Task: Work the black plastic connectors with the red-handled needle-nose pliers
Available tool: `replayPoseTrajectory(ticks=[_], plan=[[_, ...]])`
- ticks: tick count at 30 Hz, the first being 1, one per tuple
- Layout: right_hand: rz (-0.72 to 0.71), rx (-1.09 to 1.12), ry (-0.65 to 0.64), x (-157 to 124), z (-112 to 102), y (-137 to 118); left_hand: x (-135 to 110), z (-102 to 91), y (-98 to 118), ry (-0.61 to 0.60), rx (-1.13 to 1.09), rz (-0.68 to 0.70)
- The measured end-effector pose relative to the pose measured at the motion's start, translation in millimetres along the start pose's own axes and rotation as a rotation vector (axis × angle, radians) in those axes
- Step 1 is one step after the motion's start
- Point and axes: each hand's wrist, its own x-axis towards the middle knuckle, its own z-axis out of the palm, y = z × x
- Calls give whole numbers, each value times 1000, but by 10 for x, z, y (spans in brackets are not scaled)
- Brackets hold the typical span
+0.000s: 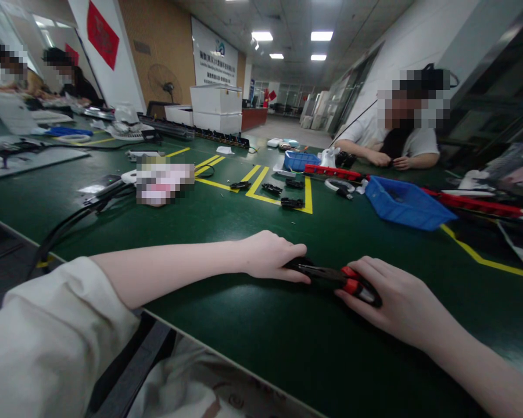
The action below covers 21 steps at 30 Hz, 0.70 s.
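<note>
Above the green table, my right hand is closed around the red-and-black handles of a pair of pliers. The jaws point left, toward my left hand. Pinched in the left fingers is a small black part, mostly covered by the hand. The jaws meet or overlap this part; whether they bite on it I cannot tell. Farther back lie several small black parts, among them one black piece inside a yellow-taped outline.
A blue bin stands at right, with a red rail behind it. A smaller blue tray is farther back. Black cables run off the left table edge near a blurred pink object. A co-worker sits opposite.
</note>
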Motion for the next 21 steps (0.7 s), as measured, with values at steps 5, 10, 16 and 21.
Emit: replayPoseTrajectory(ticks=[5, 10, 16, 21], plan=[[-1, 5, 3, -14, 8, 1, -3, 2, 1, 9, 15, 3], [7, 14, -9, -12, -1, 0, -5, -3, -2, 7, 7, 9], [42, 32, -42, -8, -21, -12, -5, -12, -4, 7, -8, 6], [58, 46, -56, 25, -35, -44, -1, -29, 5, -12, -22, -1]])
